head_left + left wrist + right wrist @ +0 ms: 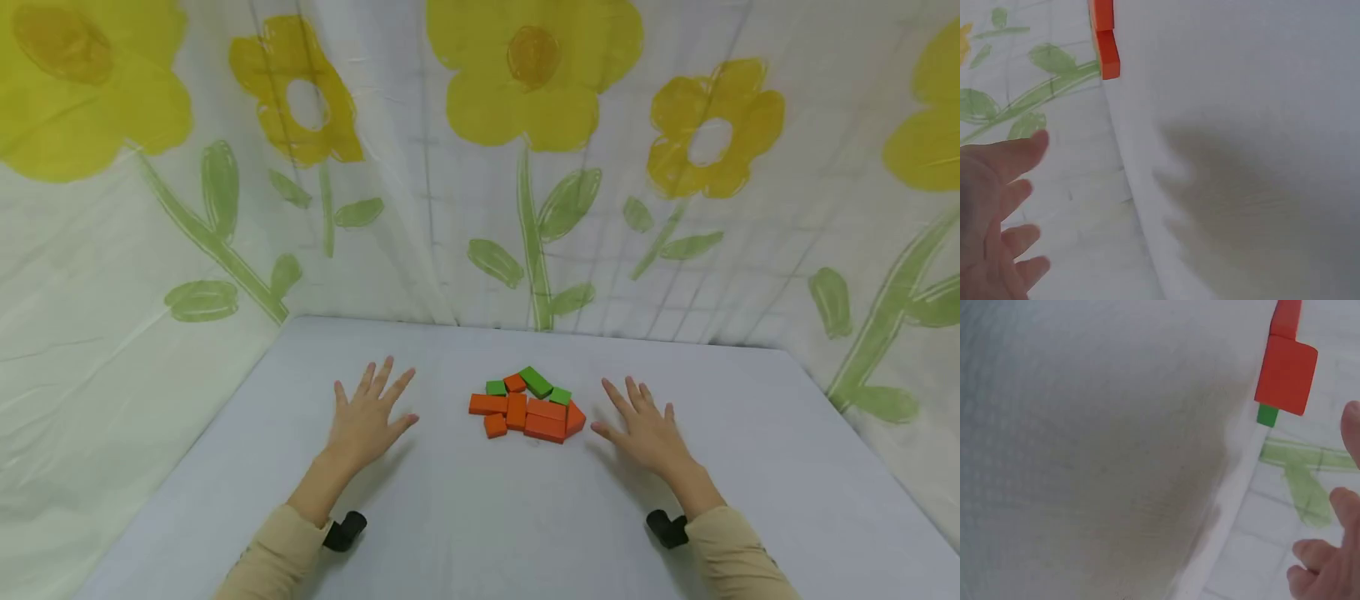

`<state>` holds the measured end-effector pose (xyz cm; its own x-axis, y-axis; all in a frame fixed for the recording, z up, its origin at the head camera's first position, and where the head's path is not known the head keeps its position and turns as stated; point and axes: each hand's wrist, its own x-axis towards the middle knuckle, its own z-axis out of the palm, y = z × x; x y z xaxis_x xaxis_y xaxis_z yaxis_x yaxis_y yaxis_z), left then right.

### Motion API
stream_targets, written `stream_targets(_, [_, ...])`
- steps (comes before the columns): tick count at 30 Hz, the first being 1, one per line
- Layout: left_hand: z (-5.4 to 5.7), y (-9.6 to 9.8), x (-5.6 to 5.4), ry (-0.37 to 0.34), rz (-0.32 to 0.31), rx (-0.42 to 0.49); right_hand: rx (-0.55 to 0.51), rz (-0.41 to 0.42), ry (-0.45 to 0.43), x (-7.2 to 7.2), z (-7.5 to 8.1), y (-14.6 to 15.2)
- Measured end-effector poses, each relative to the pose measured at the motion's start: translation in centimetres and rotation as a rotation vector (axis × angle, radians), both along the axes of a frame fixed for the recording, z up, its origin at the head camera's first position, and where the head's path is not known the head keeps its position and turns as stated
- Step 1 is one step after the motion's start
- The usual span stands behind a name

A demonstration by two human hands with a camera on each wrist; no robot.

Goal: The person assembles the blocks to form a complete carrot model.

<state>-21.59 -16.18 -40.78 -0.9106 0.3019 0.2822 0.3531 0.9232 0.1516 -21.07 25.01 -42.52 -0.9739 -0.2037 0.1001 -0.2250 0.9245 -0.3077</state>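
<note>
A flat cluster of orange and green toy blocks lies on the white table between my two hands. An orange triangular block (575,419) points right at its right end, beside two long orange blocks (545,427). Green blocks (536,382) line the far side, and a small orange block (495,426) is at the near left. My left hand (363,425) hovers to the left with fingers spread, touching nothing. To the right, my right hand (645,429) is held above the table, fingers spread, nearest the triangular block. Orange blocks (1108,55) show at the top in the left wrist view.
The white table (465,525) reaches back to a hanging sheet (405,275) painted with yellow flowers and green leaves. A black strapped device (345,531) is on the left wrist, and another black device (666,529) on the right wrist.
</note>
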Motion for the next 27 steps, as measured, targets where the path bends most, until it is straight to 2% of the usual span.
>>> stream_targets(3, [0.3,0.4,-0.2,-0.084,-0.082,0.032,-0.055,0.022,0.032,0.2,0.2,-0.2])
stream_targets(6, [0.5,1.4,-0.9,-0.148,-0.161,0.105,-0.101,0.054,0.071,0.2,0.5,-0.5])
stream_targets(11, [0.4,4.0,-3.5,-0.239,-0.348,0.248,-0.132,0.088,0.12,0.1,1.1,-1.0])
stream_targets(13, [0.3,5.2,-4.8,-0.262,-0.429,0.253,-0.137,0.099,0.117,0.1,1.3,-1.1])
stream_targets(15, [0.3,6.3,-5.9,-0.294,-0.485,0.226,-0.137,0.112,0.106,0.2,1.4,-1.2])
stream_targets(19, [0.2,8.2,-7.4,-0.399,-0.52,0.112,-0.125,0.126,0.083,0.8,1.7,-1.1])
stream_targets(23, [0.0,9.3,-8.1,-0.519,-0.486,0.028,-0.128,0.118,0.074,1.5,1.9,-0.8])
stream_targets(27, [-0.2,9.7,-8.2,-0.538,-0.466,-0.045,-0.134,0.108,0.076,1.8,1.9,-0.6])
